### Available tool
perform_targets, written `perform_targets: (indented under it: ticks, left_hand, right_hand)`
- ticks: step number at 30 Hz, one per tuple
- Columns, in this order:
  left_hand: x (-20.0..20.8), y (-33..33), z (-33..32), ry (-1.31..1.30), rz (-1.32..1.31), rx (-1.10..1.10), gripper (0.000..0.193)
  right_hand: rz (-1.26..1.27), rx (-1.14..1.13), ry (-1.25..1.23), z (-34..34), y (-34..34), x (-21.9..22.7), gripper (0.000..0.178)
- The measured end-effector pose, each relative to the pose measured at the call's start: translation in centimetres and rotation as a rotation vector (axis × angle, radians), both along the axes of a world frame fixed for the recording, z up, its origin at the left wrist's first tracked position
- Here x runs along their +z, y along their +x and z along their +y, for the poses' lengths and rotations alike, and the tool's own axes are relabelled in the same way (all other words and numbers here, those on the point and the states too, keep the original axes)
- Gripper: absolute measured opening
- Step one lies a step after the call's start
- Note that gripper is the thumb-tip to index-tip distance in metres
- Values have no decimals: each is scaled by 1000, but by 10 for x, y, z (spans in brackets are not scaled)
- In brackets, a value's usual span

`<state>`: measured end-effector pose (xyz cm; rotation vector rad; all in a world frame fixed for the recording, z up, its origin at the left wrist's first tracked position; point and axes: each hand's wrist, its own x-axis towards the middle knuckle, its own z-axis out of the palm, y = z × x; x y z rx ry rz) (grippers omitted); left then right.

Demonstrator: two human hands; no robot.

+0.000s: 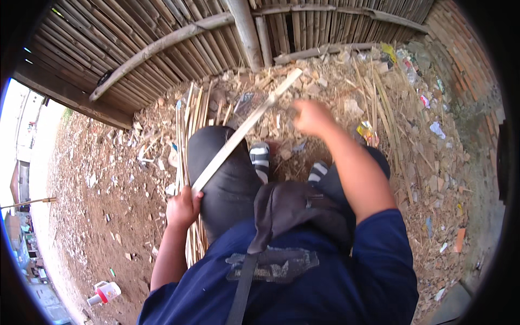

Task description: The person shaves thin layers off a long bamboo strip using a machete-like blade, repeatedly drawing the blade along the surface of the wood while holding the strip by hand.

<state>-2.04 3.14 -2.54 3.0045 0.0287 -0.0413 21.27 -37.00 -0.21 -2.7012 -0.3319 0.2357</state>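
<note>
A long, pale split bamboo strip [235,140] slants over my left thigh, its far end up and to the right. Around its near end my left hand [183,208] is closed, thumb on top. A joint shows in the strip towards the far end. My right hand [312,117] is closed in a fist just right of that far part, apart from the strip. Something small and dark shows at its fingers, too blurred to name. Beside my left leg lies a bundle of thin bamboo strips [196,108], partly hidden by my knee.
A bamboo slat wall [179,38] with wooden poles stands ahead, and a brick wall [466,49] at the right. Rubble, shavings and litter cover the ground. More long strips [385,111] lie to the right. A white and red jug [104,293] lies at the lower left.
</note>
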Motion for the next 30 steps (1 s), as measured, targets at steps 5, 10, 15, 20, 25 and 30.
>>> perform_targets:
  ticks: [5,10,15,20,25,30]
  left_hand:
    - [23,2,-2,68,53,10,45]
    - [29,-2,-1,-182,149,21,49]
    - [29,8,2,-363,172,-26,45]
    - [44,7,-1,-292,239,34,44]
    - [57,5,-7,-249,265,40,42]
    - [39,9,3,-300,245,4,38]
  right_hand:
    - [31,-192,12,-33,15,-11,28]
    - [109,-92,70,13,-13,24,20]
    - [57,112,-82,5,-19,13,18]
    - [51,-275,283,-30,17,-21,27]
    - [172,-15,41,7,-12,6,24]
    - [31,214,1,11,-14,-8,27]
